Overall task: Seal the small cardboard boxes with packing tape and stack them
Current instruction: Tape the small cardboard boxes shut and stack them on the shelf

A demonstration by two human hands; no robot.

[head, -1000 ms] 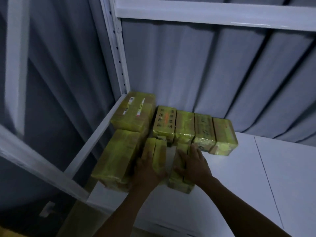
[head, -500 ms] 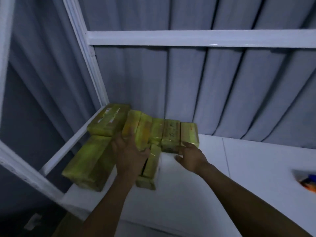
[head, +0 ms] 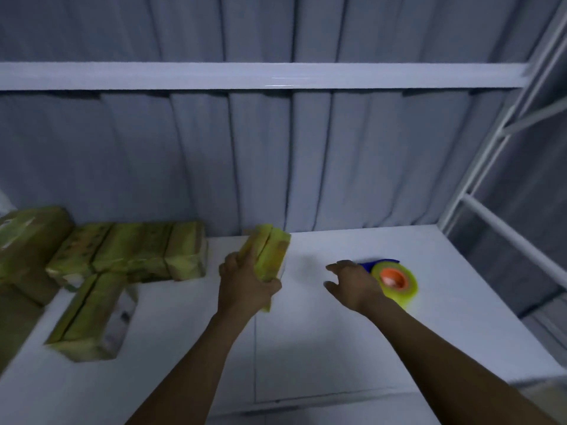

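My left hand (head: 245,286) grips a small yellow-taped box (head: 268,254), held above the middle of the white table (head: 306,348). My right hand (head: 352,282) hovers with spread fingers just left of a tape dispenser (head: 395,282), a yellowish roll with an orange core and a blue handle; it holds nothing. A row of taped boxes (head: 132,250) lies at the back left, and one more box (head: 92,317) lies in front of that row.
Larger taped boxes (head: 27,240) are stacked at the far left edge. A grey curtain hangs behind the table. White metal rack bars (head: 276,75) cross overhead and stand at the right (head: 497,228).
My left hand has lifted one box out of the pile and carried it right. My right hand has left the boxes and moved toward the tape dispenser. The view swung right.
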